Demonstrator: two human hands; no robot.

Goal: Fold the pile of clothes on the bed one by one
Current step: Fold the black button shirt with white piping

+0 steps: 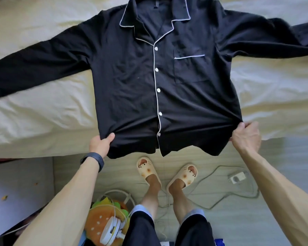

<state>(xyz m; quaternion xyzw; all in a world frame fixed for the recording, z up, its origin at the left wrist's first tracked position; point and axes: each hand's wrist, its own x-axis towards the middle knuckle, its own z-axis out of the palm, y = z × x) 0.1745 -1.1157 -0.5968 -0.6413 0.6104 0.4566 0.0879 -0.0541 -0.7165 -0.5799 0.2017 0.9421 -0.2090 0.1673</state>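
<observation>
Shirt (pixel 149 77) of black fabric, a long-sleeved pyjama top, lies face up on a cream-sheeted bed (pixel 43 112). Its collar is on the far side from the person and its hem hangs over the near edge. The left hand (pixel 101 142), with a dark band on its wrist, pinches the hem's left corner. The right hand (pixel 245 137) grips the right corner, fingers curled into the cloth. The fabric puckers at each grip, as if drawn taut.

Likely risks: a harder pull could drag the top off the mattress, since the hem already overhangs the floor. Uneven tension could skew the buttoned front and fold creases in. The right sleeve runs out of view, so whether its end lies flat cannot be told.

The cloth looks thin, soft and slightly wrinkled. White piping trims the collar, front edge, chest pocket and the cuff at the left of the view. Five pale buttons appear fastened, and the sleeves spread wide to both sides.
</observation>
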